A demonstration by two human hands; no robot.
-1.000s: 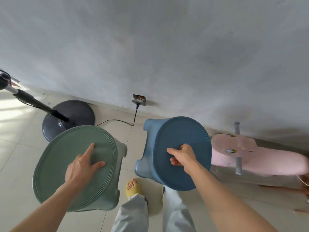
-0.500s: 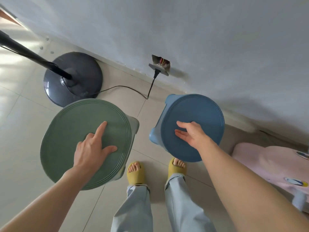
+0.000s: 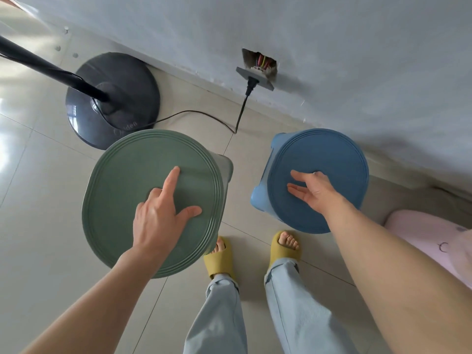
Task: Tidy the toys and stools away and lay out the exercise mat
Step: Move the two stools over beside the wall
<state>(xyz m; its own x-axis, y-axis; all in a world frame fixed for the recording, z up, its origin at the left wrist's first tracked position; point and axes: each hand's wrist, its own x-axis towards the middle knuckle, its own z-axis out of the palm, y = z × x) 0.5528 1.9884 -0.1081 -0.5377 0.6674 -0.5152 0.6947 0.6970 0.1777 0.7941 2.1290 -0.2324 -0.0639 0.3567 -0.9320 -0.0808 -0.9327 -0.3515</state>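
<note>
A green round-topped stool [image 3: 122,190] hangs at the left. My left hand [image 3: 161,215] grips it: the middle fingers curl into the slot in its seat, while the index finger and thumb lie flat on top. To the right a smaller blue stool [image 3: 332,154] sits low by the wall, upright. Over its seat is my right hand [image 3: 314,190], fingers spread and loose, with only a fingertip at the seat's slot. The edge of a pink ride-on toy [image 3: 421,231] shows at the right.
A dark fan base [image 3: 115,80] with its pole stands behind the green stool. Its black cable [image 3: 194,113] runs across the tiles to a loose wall socket [image 3: 255,77]. My feet in yellow slippers [image 3: 219,259] stand between the two stools.
The view tipped downward. The blue stool went from tilted in my right hand to level and low by the wall, and that hand's fingers loosened. The green stool stays in my left hand.
</note>
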